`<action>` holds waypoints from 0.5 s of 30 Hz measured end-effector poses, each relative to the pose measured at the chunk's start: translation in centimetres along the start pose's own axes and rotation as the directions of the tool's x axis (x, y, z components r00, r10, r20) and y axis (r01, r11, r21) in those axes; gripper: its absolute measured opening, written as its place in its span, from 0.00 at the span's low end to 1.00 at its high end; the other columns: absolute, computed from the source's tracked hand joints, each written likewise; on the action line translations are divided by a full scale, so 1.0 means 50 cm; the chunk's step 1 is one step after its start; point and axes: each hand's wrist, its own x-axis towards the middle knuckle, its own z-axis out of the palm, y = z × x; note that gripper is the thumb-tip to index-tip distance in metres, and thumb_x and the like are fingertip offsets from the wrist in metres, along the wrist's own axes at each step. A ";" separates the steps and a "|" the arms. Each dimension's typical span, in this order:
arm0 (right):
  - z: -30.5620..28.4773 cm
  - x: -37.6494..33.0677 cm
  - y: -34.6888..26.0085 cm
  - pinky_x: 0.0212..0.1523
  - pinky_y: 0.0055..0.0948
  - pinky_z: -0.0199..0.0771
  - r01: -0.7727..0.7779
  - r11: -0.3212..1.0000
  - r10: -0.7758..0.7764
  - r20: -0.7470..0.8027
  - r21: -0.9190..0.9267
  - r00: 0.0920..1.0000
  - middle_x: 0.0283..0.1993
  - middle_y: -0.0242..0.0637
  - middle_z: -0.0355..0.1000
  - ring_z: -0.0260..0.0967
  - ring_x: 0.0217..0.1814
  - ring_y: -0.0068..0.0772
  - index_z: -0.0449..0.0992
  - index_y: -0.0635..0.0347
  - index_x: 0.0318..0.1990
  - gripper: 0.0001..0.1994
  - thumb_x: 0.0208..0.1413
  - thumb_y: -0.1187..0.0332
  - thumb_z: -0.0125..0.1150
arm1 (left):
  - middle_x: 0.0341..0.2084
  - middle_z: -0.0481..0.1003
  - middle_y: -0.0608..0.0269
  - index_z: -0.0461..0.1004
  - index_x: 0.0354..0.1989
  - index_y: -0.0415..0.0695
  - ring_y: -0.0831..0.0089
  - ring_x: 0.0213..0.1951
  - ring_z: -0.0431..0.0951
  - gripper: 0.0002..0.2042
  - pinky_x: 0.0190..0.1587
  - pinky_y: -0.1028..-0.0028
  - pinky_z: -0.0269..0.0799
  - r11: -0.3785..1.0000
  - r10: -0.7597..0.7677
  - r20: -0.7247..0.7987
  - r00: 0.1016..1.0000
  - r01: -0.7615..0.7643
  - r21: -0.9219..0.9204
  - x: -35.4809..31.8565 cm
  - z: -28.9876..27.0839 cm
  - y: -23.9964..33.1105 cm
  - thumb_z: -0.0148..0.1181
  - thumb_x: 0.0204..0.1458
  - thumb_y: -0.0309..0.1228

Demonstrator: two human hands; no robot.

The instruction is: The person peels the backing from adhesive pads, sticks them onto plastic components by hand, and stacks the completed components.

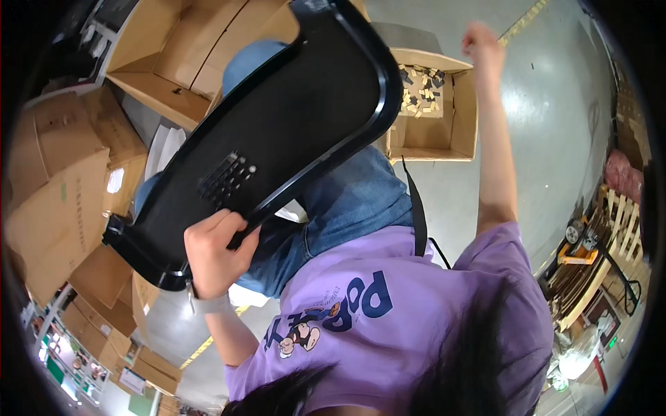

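Note:
A large black plastic panel (298,111) with a raised rim and a cluster of small slots lies tilted over my lap. My left hand (218,253) grips its near edge, thumb and fingers closed round the rim. My right hand (483,47) is stretched out at the far right, past a small open cardboard box (463,111). Its fingers are curled together and slightly blurred; what they hold, if anything, does not show. Inside that box, small black and cream pieces (422,89) lie scattered on a piece of cardboard.
Beyond the panel stands a big open carton (163,97). More cardboard boxes (55,194) are stacked at the left. On the right, flattened cardboard (565,288) leans by a wooden pallet (624,222). Yellow tape (524,22) marks the grey floor.

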 end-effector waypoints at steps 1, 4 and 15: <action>-0.027 -0.007 0.102 0.25 0.22 0.59 -0.200 0.959 0.190 -0.065 -0.202 0.980 0.24 0.31 0.67 0.63 0.26 0.20 0.71 0.62 0.22 0.08 0.50 0.69 0.54 | 0.16 0.69 0.58 0.70 0.18 0.39 0.60 0.17 0.70 0.09 0.19 0.71 0.63 0.999 -0.041 0.054 0.998 0.041 -0.009 0.001 -0.008 0.000 0.67 0.33 0.27; -0.051 -0.068 0.420 0.20 0.23 0.66 -0.554 0.731 0.601 -0.008 -0.399 0.799 0.25 0.32 0.73 0.68 0.22 0.21 0.76 0.61 0.32 0.06 0.49 0.72 0.53 | 0.16 0.70 0.59 0.73 0.21 0.38 0.67 0.14 0.67 0.10 0.18 0.74 0.60 0.988 -0.155 0.193 0.969 0.151 0.031 0.003 -0.033 0.012 0.69 0.35 0.29; 0.083 -0.198 0.627 0.46 0.39 0.74 -0.143 0.447 0.470 0.096 -0.883 0.877 0.53 0.42 0.61 0.68 0.51 0.47 0.68 0.49 0.52 0.19 0.51 0.75 0.53 | 0.15 0.69 0.64 0.74 0.23 0.35 0.80 0.17 0.63 0.08 0.20 0.80 0.54 0.861 -0.487 0.044 0.873 0.488 -0.143 0.045 -0.015 0.008 0.60 0.50 0.27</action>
